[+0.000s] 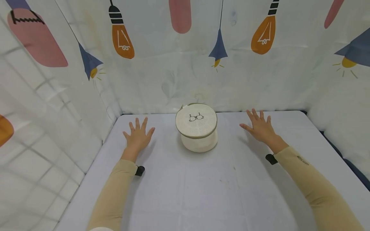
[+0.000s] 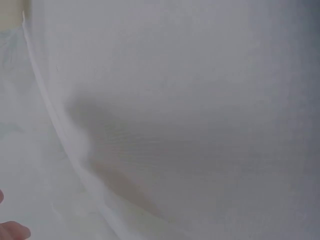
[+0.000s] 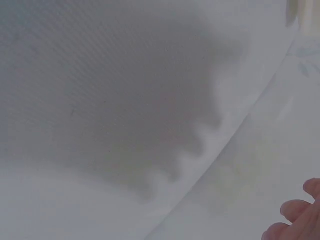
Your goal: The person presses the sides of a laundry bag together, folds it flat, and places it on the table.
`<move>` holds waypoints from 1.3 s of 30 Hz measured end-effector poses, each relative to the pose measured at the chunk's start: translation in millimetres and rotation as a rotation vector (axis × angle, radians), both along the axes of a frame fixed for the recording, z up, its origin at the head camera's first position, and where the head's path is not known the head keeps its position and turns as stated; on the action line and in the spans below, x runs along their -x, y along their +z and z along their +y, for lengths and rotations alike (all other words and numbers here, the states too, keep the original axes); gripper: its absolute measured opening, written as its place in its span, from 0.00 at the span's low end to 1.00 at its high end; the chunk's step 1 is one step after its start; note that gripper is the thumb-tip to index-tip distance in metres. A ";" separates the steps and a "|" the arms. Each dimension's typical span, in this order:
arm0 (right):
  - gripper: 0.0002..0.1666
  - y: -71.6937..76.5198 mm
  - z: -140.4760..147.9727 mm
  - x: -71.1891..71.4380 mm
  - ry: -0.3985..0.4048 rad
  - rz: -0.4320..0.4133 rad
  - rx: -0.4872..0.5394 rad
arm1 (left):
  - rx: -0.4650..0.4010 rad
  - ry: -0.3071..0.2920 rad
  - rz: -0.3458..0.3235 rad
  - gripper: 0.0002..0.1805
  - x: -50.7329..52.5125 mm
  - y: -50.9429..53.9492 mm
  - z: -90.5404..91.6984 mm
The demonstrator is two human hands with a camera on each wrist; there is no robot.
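A round cream zip case [image 1: 196, 120] with a mesh lid and a drawing of glasses on top stands toward the back of the table, between the two hands. To its left, my left hand [image 1: 137, 138] is spread above the cloth, holding nothing. On the other side, the right hand [image 1: 261, 128] also has its fingers spread and straight, apart from the case. Only fingertips [image 2: 12, 231] show in the left wrist view. The right wrist view has a few fingers [image 3: 297, 212] at its lower corner, and each wrist view catches a sliver of the case at its upper edge.
A white cloth covers the table [image 1: 202, 192]. Behind it hangs a white curtain [image 1: 179, 73] printed with lamps and bulbs, and more curtain closes off the left and right sides. Dark edging [image 1: 341, 150] runs along the table's right side.
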State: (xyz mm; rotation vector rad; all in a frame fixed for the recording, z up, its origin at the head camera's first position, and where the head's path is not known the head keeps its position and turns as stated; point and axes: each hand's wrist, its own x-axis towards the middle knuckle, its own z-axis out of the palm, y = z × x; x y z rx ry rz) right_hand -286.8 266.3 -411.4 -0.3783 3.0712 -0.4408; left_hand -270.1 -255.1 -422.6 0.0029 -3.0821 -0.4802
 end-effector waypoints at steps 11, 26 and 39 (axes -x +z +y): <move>0.54 6.3 -7.7 -7.9 0.030 0.017 0.062 | -0.008 -0.056 0.057 0.40 -0.9 4.1 11.1; 0.52 14.2 -26.1 -16.2 0.089 0.051 0.153 | -0.114 -0.073 0.145 0.40 -5.8 8.0 21.8; 0.50 20.9 -41.1 -23.2 0.132 0.029 0.260 | -0.233 -0.087 0.148 0.39 -12.1 11.3 24.6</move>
